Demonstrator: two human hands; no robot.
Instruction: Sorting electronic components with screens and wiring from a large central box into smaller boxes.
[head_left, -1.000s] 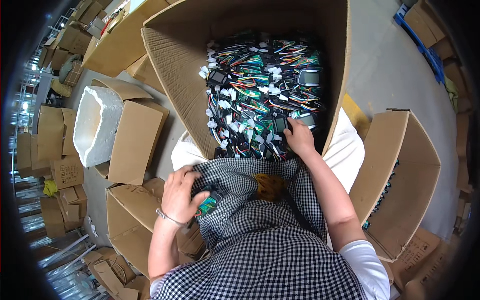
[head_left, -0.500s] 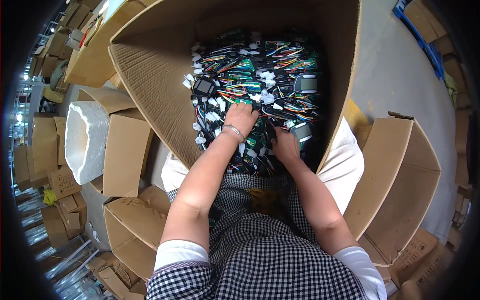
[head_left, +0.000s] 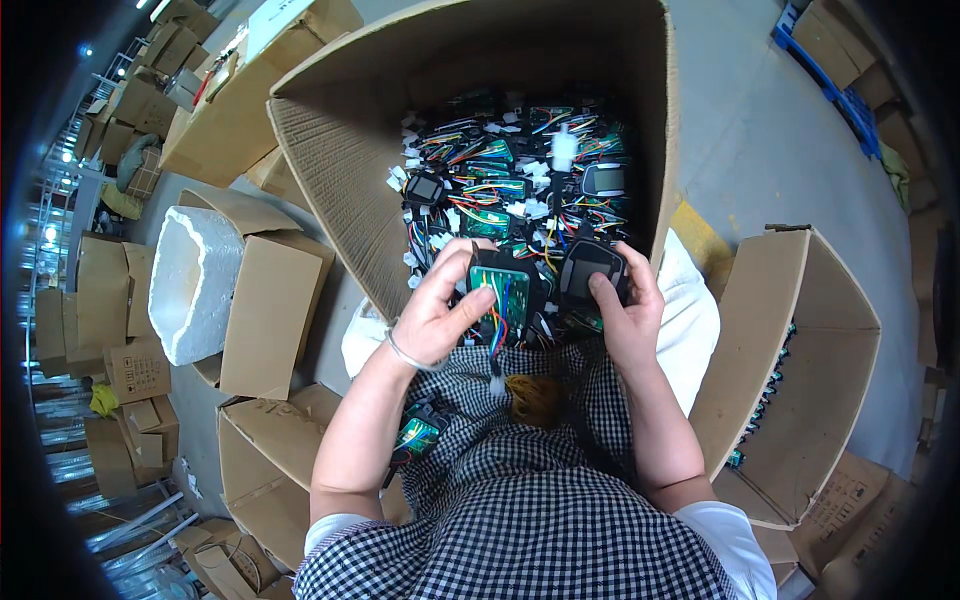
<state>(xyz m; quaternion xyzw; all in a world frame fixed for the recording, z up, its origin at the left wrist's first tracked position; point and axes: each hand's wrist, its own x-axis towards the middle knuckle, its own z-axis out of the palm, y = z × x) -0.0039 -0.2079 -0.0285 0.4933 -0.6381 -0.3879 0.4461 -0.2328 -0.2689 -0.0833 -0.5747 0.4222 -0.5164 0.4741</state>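
Between the thumb and fingers of my left hand (head_left: 440, 312) is a display unit with its green circuit board (head_left: 505, 290) showing and coloured wires hanging down to a white connector. My right hand (head_left: 632, 305) grips a black display unit (head_left: 590, 275), screen side up, with the thumb on its screen. Both hands are over the near part of a large cardboard box (head_left: 340, 190). Inside it lies a heap of similar units, with green boards (head_left: 487, 222), coloured wires and white connectors. One more board (head_left: 418, 436) with wires rests on my lap by my left forearm.
An open cardboard box (head_left: 840, 350) stands at the right, with a row of small green boards (head_left: 765, 400) along its inside. To the left are a box with white foam (head_left: 195, 290) and another open carton (head_left: 265, 450). A blue pallet (head_left: 835, 90) is at the far right.
Both hands were down in the heap; now they are raised nearer to me, each holding a display unit. A board on my lap and boards in the right box have come into view.
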